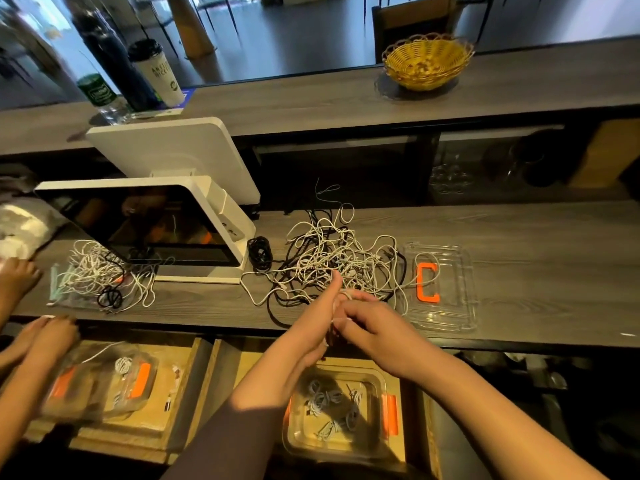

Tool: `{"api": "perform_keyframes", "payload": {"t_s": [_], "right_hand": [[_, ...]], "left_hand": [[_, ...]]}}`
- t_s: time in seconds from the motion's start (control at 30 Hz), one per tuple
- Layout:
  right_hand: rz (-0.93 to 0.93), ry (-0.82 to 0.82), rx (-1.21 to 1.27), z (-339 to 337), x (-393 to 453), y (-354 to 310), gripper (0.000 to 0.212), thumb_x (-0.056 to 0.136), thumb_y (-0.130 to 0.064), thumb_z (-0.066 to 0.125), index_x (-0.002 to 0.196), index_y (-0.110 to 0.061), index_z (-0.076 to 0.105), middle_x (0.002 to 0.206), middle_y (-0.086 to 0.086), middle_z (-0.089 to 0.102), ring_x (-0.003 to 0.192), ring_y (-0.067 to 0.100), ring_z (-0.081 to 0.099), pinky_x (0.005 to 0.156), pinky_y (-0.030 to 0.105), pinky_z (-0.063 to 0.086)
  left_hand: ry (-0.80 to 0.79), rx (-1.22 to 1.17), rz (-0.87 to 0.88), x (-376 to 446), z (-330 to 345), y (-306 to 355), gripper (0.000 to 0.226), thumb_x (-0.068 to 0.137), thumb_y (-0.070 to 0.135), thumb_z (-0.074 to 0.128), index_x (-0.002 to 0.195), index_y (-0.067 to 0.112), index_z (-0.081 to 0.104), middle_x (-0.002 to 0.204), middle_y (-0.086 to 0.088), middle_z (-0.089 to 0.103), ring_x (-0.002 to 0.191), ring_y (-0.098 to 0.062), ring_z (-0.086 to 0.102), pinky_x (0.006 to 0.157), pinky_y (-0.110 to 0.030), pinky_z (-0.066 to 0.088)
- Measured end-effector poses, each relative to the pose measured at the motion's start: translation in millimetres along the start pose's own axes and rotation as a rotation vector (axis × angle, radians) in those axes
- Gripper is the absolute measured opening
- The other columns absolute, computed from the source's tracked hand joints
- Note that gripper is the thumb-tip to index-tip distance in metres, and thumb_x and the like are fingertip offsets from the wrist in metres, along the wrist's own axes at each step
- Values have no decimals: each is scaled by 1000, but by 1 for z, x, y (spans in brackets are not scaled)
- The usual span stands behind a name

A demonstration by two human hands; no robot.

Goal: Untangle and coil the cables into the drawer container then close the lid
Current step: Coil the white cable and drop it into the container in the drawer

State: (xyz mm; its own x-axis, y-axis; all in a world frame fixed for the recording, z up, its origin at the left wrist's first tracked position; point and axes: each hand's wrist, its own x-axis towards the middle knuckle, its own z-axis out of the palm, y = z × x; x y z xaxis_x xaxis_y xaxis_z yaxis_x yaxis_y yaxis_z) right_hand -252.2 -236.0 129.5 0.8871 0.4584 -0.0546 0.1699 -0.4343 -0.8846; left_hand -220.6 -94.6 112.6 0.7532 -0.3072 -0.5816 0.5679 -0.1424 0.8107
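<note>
Many cables (341, 259), white and black, lie in one loose tangle on the counter (536, 237) just beyond your hands; you have one white cable (346, 295) out of it, looped round your left hand (320, 323), whose fingers are straight with the thumb raised, so that hand serves as a former and does not clench; your right hand (369, 329) has its fingers curled, pinching the strand against the left as it winds. Below, in the open drawer (415, 403), the container (337, 415) with orange clips already holds a few small coils; its clear lid (446, 289) lies on the counter to the right, touching the tangle's edge, with a strand across it.

Watch the trailing end: it likely runs back into the heap, and a firm pull could drag the whole mass toward the counter edge or tighten a knot; a coil released too soon may spring open over the drawer; the strand on the lid could pull it along.

Grey wood-grain counter; a white screen (156, 226) stands at left with a second heap (100, 271) before it, another person's hands (45, 337) nearby; a raised shelf behind carries a yellow basket (427, 62), a cup (157, 74) and bottles; the room beyond is dim.
</note>
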Motion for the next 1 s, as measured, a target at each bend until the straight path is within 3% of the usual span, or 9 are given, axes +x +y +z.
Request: {"api": "perform_keyframes", "payload": {"t_s": [0.07,0.17,0.23,0.4,0.53,0.63,0.77,0.9,1.0], "right_hand": [[-8,42,-33,-7,-1,0,15,99,-24,56,85,-28,60,82,-10,62,80,6,58,78,34,49],[-25,139,-125,-15,1,2,9,95,-28,63,92,-19,64,83,-9,66,79,8,61,76,36,51],[-24,218,-172,-18,3,6,19,90,-34,70,84,-19,61,74,-8,62,71,11,58,68,36,48],[29,371,-314,-24,3,16,49,72,-67,64,68,-20,52,54,-10,48,53,5,44,52,29,36],[2,363,-285,-26,6,19,32,82,-43,75,69,-24,52,56,-15,46,54,-2,42,54,19,29],[14,344,-285,-28,9,18,27,84,-45,73,75,-26,56,60,-15,49,58,-2,45,55,16,28],[51,344,-252,-27,11,21,33,83,-47,73,74,-18,60,58,-11,51,55,1,44,53,21,31],[85,384,-165,-25,12,29,35,85,-52,65,72,-20,63,59,-4,57,54,6,49,53,22,38],[118,392,-97,-22,15,33,32,90,-51,59,74,-24,63,58,-6,56,53,6,49,52,22,37]], "left_hand": [[-44,-71,-111,-2,2,-1,77,83,82,45,111,16,73,104,-14,73,104,-29,68,92,-41,51],[-131,-174,-185,-7,3,2,64,91,76,39,99,18,64,61,-1,60,52,-12,53,48,-22,38],[-177,-183,-205,-9,3,4,65,90,78,38,105,19,59,57,0,48,47,-8,39,42,-15,27],[-334,-139,-210,-12,-2,6,74,83,86,40,116,21,58,70,-1,41,55,-6,29,47,-14,20],[-441,13,-145,-18,-9,8,39,93,59,54,104,22,54,69,5,37,55,-3,28,46,-17,21],[-380,302,-96,-22,-11,9,40,94,60,51,80,22,49,64,9,40,55,-5,29,53,-21,26],[-269,436,-68,-24,-17,10,35,106,51,32,121,31,55,68,7,41,58,-5,36,57,-20,34],[-73,481,91,-25,-21,9,42,107,50,25,134,32,53,75,5,59,65,-5,51,73,-23,46],[46,286,191,-24,-18,6,51,102,55,27,136,31,55,88,0,71,79,-9,64,84,-26,53]]}}
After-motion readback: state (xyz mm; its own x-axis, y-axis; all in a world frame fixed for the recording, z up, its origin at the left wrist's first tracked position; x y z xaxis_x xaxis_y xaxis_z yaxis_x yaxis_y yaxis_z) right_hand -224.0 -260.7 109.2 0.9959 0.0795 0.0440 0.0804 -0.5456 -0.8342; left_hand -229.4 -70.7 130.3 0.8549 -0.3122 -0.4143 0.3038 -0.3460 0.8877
